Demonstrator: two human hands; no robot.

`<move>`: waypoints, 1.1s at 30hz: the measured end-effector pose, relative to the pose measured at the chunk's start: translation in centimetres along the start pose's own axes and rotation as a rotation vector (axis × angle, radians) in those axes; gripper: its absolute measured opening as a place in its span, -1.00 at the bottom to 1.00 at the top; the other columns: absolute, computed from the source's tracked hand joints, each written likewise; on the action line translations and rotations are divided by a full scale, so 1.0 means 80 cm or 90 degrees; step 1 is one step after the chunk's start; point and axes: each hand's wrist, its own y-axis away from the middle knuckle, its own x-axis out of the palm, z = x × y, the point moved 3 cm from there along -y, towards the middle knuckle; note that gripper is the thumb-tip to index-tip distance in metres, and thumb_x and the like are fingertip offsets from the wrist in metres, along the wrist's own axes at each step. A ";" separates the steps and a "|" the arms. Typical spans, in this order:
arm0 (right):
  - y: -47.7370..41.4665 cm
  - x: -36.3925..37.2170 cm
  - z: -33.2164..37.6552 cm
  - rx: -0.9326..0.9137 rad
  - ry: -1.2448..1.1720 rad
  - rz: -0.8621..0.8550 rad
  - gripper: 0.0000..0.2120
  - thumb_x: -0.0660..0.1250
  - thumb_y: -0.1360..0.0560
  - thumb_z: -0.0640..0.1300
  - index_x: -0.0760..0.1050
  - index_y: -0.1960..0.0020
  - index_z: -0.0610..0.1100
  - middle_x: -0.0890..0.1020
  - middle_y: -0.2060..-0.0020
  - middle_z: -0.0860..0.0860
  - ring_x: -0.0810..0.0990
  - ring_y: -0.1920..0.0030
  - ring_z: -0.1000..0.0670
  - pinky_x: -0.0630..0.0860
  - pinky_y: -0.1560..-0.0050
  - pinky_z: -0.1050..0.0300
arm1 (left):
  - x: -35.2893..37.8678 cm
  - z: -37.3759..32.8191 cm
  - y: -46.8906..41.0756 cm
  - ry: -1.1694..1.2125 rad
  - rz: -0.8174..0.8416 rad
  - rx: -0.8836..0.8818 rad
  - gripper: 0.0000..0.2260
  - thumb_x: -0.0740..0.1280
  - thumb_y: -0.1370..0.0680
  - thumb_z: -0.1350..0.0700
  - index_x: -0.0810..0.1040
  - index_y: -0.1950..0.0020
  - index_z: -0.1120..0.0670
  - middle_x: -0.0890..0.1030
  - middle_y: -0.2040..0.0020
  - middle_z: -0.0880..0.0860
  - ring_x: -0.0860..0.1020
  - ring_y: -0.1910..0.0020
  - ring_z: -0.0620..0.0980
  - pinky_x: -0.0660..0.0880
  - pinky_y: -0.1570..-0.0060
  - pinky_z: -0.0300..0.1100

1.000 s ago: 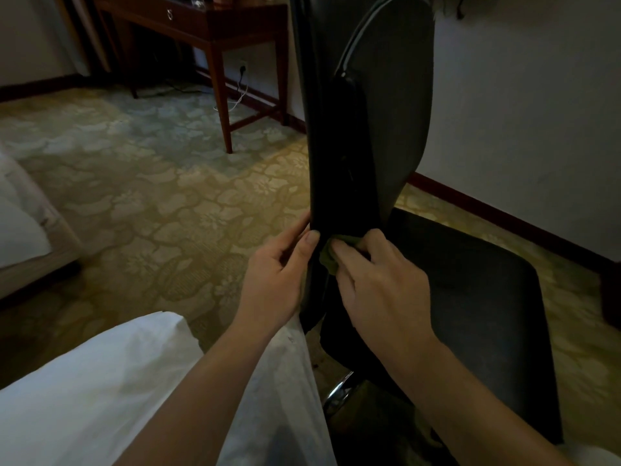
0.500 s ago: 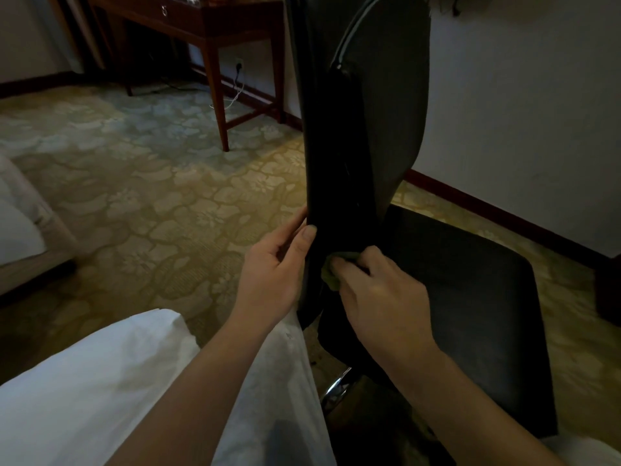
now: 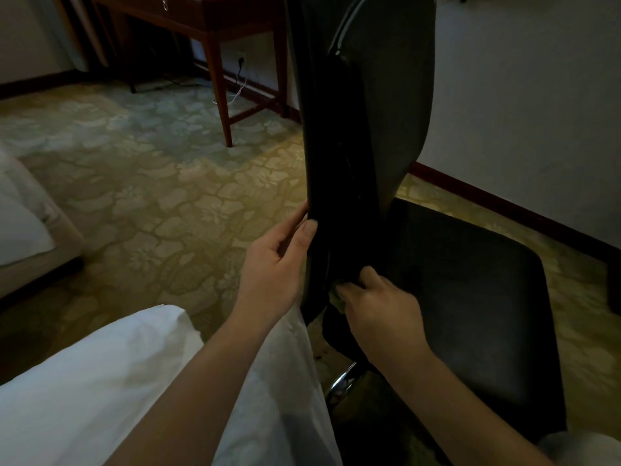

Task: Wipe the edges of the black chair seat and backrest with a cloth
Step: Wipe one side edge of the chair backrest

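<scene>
A black chair stands close in front of me, seen from its side. Its tall backrest (image 3: 366, 129) rises through the middle of the view and its seat (image 3: 470, 297) spreads to the right. My left hand (image 3: 275, 264) holds the near edge of the backrest, thumb on the side facing me. My right hand (image 3: 376, 311) grips a small greenish cloth (image 3: 337, 294) and presses it against the bottom of the backrest, where it meets the seat. Most of the cloth is hidden under my fingers.
A dark wooden desk (image 3: 215, 25) stands at the back with a cable and wall socket behind its legs. White bedding (image 3: 100, 381) lies under my left forearm, and another bed's corner (image 3: 30, 230) sits at far left. A white wall (image 3: 524, 95) runs behind the chair over patterned carpet (image 3: 168, 183).
My right hand has slid the cloth down the backrest's edge toward the seat. My left hand has kept its hold on the edge.
</scene>
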 end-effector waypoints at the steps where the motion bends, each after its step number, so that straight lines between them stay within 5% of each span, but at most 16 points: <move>1: 0.004 -0.001 -0.003 -0.003 -0.012 -0.023 -0.77 0.56 -0.34 -0.22 0.68 0.03 -0.07 0.50 0.27 -0.02 0.43 0.41 0.01 0.18 0.48 0.23 | 0.001 -0.001 0.001 0.001 -0.001 0.000 -0.58 0.27 -0.55 -0.16 0.52 -0.38 -0.07 0.63 -0.25 -0.13 0.56 -0.28 -0.15 0.49 -0.31 0.02; 7: -0.013 -0.051 0.008 -0.031 -0.091 -0.156 -0.80 0.39 -0.50 -0.20 0.63 -0.12 -0.15 0.58 0.14 -0.07 0.55 0.26 -0.02 0.50 0.41 0.11 | 0.002 0.001 0.001 -0.018 -0.006 0.011 -0.56 0.25 -0.58 -0.15 0.51 -0.42 -0.03 0.62 -0.28 -0.12 0.54 -0.31 -0.14 0.48 -0.33 0.05; 12: -0.034 -0.057 0.017 -0.016 -0.084 -0.186 -0.81 0.41 -0.51 -0.20 0.64 -0.12 -0.14 0.58 0.13 -0.08 0.54 0.28 -0.01 0.50 0.40 0.13 | 0.002 0.004 0.002 -0.033 -0.002 -0.001 -0.54 0.23 -0.58 -0.19 0.51 -0.42 -0.03 0.62 -0.27 -0.13 0.55 -0.30 -0.15 0.48 -0.33 0.03; 19: -0.002 0.003 0.007 0.010 0.002 -0.021 -0.82 0.58 -0.32 -0.12 0.66 0.11 -0.04 0.50 0.27 -0.01 0.48 0.38 0.00 0.20 0.44 0.23 | 0.001 0.036 0.012 -0.033 0.019 -0.089 -0.48 0.26 -0.51 -0.31 0.54 -0.37 -0.08 0.65 -0.22 -0.14 0.58 -0.26 -0.14 0.48 -0.32 0.04; 24: 0.004 -0.019 -0.002 -0.030 -0.096 -0.131 -0.80 0.38 -0.51 -0.18 0.63 -0.13 -0.11 0.61 0.13 -0.04 0.57 0.27 -0.02 0.52 0.38 0.11 | 0.000 0.040 0.013 -0.035 0.018 -0.096 -0.50 0.28 -0.53 -0.31 0.55 -0.37 -0.08 0.66 -0.20 -0.15 0.59 -0.24 -0.14 0.49 -0.31 0.03; 28: -0.012 -0.040 0.004 -0.035 -0.137 -0.225 -0.78 0.39 -0.53 -0.18 0.62 -0.16 -0.19 0.65 0.10 -0.08 0.62 0.23 -0.03 0.58 0.32 0.08 | -0.002 0.039 0.013 -0.028 0.018 -0.099 -0.48 0.28 -0.50 -0.29 0.55 -0.37 -0.07 0.65 -0.21 -0.13 0.59 -0.24 -0.13 0.50 -0.31 0.05; 33: -0.020 -0.027 0.009 -0.022 -0.132 -0.208 -0.80 0.36 -0.54 -0.17 0.63 -0.14 -0.16 0.60 0.16 -0.09 0.59 0.27 -0.05 0.55 0.40 0.02 | -0.005 0.038 0.010 -0.020 0.032 -0.110 -0.50 0.28 -0.49 -0.30 0.56 -0.34 -0.09 0.66 -0.21 -0.11 0.60 -0.24 -0.11 0.50 -0.31 0.04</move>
